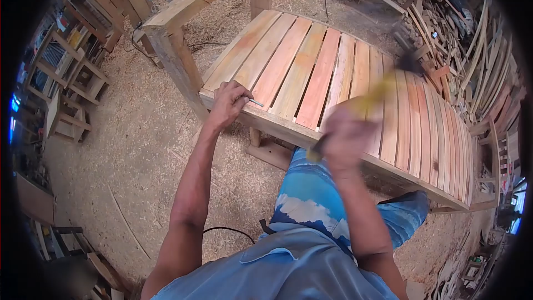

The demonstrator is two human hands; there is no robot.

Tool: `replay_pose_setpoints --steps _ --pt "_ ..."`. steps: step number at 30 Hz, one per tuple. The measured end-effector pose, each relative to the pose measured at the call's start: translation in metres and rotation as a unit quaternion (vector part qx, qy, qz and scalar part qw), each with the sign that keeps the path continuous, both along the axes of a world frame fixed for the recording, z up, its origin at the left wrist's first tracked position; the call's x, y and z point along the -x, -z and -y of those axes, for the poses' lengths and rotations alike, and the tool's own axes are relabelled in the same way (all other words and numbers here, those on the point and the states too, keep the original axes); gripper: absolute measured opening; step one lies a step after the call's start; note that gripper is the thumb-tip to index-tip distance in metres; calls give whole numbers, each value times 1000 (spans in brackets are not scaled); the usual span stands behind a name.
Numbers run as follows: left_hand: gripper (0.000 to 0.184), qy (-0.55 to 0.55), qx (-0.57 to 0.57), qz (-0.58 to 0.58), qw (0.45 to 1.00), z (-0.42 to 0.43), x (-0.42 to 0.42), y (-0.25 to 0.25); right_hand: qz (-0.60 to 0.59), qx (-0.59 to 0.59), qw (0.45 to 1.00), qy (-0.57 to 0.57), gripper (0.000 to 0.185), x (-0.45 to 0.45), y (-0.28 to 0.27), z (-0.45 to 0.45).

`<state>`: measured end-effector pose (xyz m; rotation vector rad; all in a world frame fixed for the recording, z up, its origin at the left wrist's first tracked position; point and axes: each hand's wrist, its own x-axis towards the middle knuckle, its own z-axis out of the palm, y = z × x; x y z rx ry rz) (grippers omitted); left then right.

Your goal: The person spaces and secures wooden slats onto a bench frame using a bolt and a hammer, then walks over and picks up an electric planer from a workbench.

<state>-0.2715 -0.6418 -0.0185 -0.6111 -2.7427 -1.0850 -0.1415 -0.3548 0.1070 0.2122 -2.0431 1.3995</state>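
Observation:
My left hand [226, 103] rests at the front edge of the slatted wooden bench seat [270, 78], near its left end. Between its closed fingers is a slim metal pin [256, 102], a nail or a punch, its free end over the end of a slat; whether it touches the wood I cannot tell. My right hand [347, 136], smeared by motion, is wrapped around a hammer [376, 90] with a yellow handle. The hammer's dark head is blurred and points away from me, over the right half of the seat.
A wooden armrest [194, 0] rises at the bench's left end. Sawdust and shavings cover the floor [127, 161]. Piled wood strips [477, 72] line the right side; small wooden frames [72, 89] stand at left. A black cable [230, 230] lies near my left elbow.

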Motion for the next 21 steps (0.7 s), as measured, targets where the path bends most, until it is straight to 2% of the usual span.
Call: replay_pose_setpoints --steps 1,2,4,6,7,8,11,12,15,16,19,21 --pt "14 -1 4 -5 1000 -1 -1 -3 134 -148 979 -47 76 -5 37 0" --pt "14 -3 -1 -13 1000 -1 -2 -4 232 -314 914 -110 75 -10 72 1" --pt "14 7 3 -22 1000 0 -1 -2 238 -199 945 -104 75 -24 65 3" --pt "15 -2 -23 -25 999 1 6 -1 274 -148 945 -96 74 -24 50 -6" --pt "16 -3 -33 -18 999 2 3 4 314 -153 933 -89 73 -29 27 -22" --pt "16 -31 -91 -28 995 6 10 11 346 -159 921 -79 71 -29 12 -42" --pt "18 -125 -231 35 964 4 28 30 270 -296 916 13 64 -33 8 -112" --pt "18 -161 -133 -31 977 -6 31 35 250 -350 902 38 61 -35 9 -138" --pt "18 -271 34 -111 956 -43 29 28 232 -446 859 96 54 -40 5 -190" --pt "18 -309 50 -111 943 -54 31 24 237 -467 844 114 52 -44 5 -203" --pt "20 -337 106 -111 929 -73 25 19 229 -488 832 133 48 -52 22 -237" --pt "19 -341 134 -120 923 -75 28 20 221 -455 853 130 48 -55 31 -248"
